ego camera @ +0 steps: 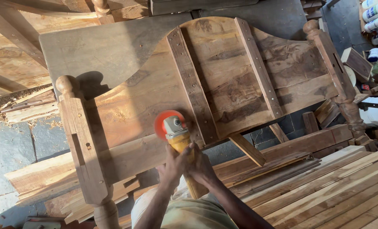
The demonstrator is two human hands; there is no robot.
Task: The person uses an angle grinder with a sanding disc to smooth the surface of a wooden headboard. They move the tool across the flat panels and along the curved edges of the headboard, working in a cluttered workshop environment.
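A wooden headboard (223, 72) with turned posts lies flat, back side up, crossed by two upright battens. I hold a yellow angle grinder (179, 140) with a red sanding disc (163, 123); the disc rests on the board's lower part, left of the left batten (192, 85). My left hand (172, 167) and my right hand (200, 165) are both wrapped around the grinder's yellow body, side by side. The grinder's rear end is hidden behind my hands.
Stacked planks (333, 191) lie at the lower right. Loose boards (40, 178) and offcuts sit at the lower left, with sawdust on the stone floor (10, 144). White bottles (377, 17) stand at the top right. The left turned post (82, 144) runs down beside my arms.
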